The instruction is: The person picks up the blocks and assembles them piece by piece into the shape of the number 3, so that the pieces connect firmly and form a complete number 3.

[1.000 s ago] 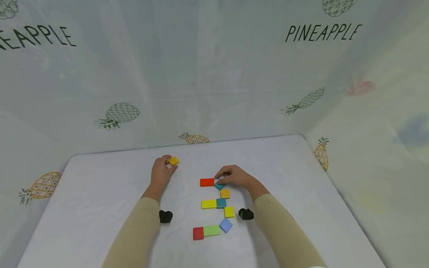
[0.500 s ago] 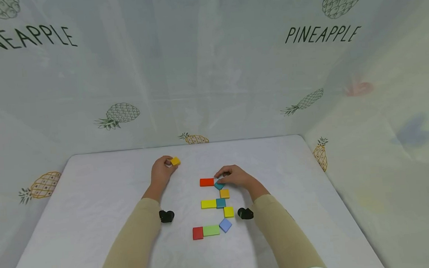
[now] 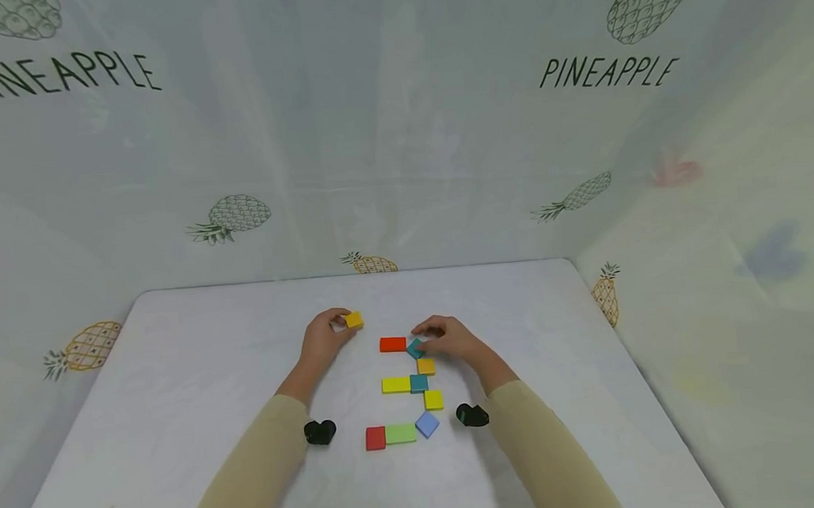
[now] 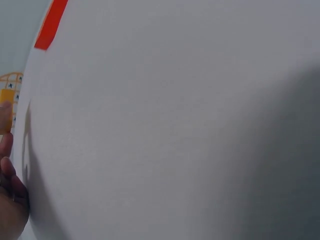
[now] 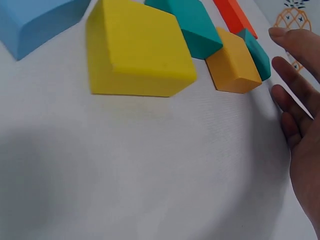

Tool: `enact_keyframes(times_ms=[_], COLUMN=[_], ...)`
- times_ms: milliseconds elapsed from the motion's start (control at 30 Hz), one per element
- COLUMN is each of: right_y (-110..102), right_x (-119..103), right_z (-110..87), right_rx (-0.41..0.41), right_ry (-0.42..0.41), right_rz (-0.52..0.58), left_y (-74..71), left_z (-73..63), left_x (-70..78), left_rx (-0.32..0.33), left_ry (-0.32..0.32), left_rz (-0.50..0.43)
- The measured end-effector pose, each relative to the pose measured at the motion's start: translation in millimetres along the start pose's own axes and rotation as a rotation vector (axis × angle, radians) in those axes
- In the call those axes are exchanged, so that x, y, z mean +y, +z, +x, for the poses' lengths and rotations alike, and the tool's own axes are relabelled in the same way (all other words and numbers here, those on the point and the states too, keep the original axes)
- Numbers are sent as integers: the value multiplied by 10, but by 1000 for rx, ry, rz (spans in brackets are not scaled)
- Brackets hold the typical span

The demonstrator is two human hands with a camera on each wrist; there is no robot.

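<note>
Thumb and fingers of my left hand (image 3: 323, 339) pinch a small yellow block (image 3: 354, 320) beyond the left end of the red-orange block (image 3: 393, 345). In the left wrist view that yellow block (image 4: 7, 96) shows at the left edge above curled lower fingers. My right hand (image 3: 453, 340) is at the turned teal block (image 3: 415, 349), which sits at the red-orange block's right end. The right wrist view shows its fingers spread and relaxed beside this teal block (image 5: 256, 56). Just nearer is an orange block (image 3: 425, 367).
Nearer on the white table (image 3: 179, 423) lie a long yellow block (image 3: 396, 385), a teal block (image 3: 419, 384), a yellow block (image 3: 433, 400), a turned blue block (image 3: 427, 424), a light green block (image 3: 400, 434) and a red block (image 3: 375, 438). A pineapple-print curtain (image 3: 399, 130) hangs behind.
My left hand has moved right and slightly nearer with the yellow block, towards the red-orange block. My right hand stays by the turned teal block, with only a slight shift.
</note>
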State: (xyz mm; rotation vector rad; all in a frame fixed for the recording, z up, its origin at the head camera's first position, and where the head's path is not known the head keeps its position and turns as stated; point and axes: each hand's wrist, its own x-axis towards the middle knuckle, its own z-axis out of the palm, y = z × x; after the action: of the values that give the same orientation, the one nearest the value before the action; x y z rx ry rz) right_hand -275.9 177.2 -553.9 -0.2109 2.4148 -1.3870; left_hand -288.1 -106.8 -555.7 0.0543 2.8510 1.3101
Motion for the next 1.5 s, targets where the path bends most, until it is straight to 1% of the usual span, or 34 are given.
enact_keyframes(times_ms=[67, 167, 367, 533, 600, 733, 900, 1100, 1333, 1500], right_y=[9, 28, 73, 104, 108, 99, 71, 58, 52, 51], right_x=[13, 16, 54, 120, 154, 185, 157, 108, 94, 68], right_z=[-22, -65, -123, -160, -165, -172, -188, -204, -231, -247], right_rx=[13, 26, 43, 53, 53, 43, 26, 25, 26, 34], right_ry=[16, 15, -9, -5, 3, 24, 27, 43, 39, 37], right_rz=[-5, -16, -28, -2, 11, 14, 9, 9, 29, 26], left_y=[32, 73, 130, 183, 201, 234, 268, 283, 277, 289], left_z=[-34, -78, -179, -257, -283, -319, -342, -347, -356, -341], left_x=[0, -3, 26, 48, 55, 52, 25, 33, 63, 47], left_rx=[-10, -14, -26, -39, -44, -61, -83, -48, -7, 9], left_ry=[10, 19, -1, 22, 35, 38, 47, 85, 114, 131], left_rz=[7, 10, -24, -8, -4, 4, 35, 99, 132, 162])
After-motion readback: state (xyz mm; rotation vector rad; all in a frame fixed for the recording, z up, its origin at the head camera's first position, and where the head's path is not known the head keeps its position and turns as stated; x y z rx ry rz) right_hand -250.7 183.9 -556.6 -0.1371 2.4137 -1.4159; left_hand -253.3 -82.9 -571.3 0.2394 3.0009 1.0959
